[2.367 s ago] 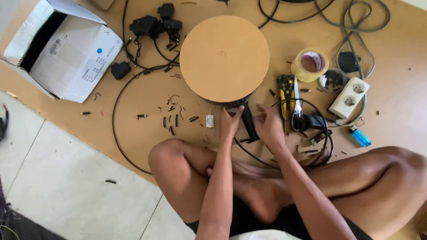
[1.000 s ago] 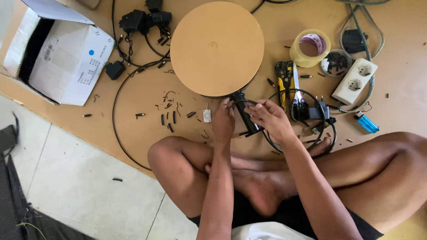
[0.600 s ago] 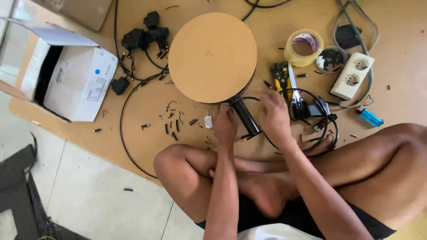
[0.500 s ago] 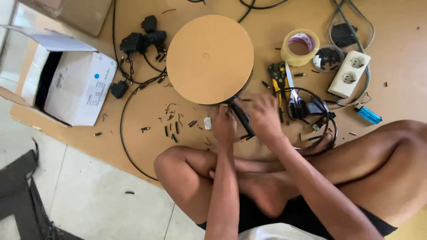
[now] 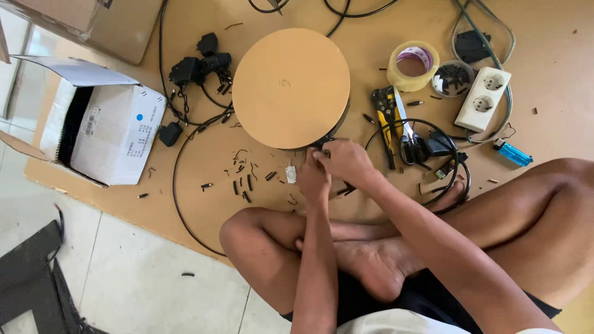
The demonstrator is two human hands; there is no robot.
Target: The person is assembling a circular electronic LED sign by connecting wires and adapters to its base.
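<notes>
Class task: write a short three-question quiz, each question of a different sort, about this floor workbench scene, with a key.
1. True or false: the tape roll lies inside the white box.
2. The blue lighter lies nearest to: A) the white socket strip B) the white box C) the black adapters
3. Where do the left hand and right hand meet?

Key: 1 false; it lies on the cardboard sheet. 2 A. 3 At the near edge of the round brown disc.
</notes>
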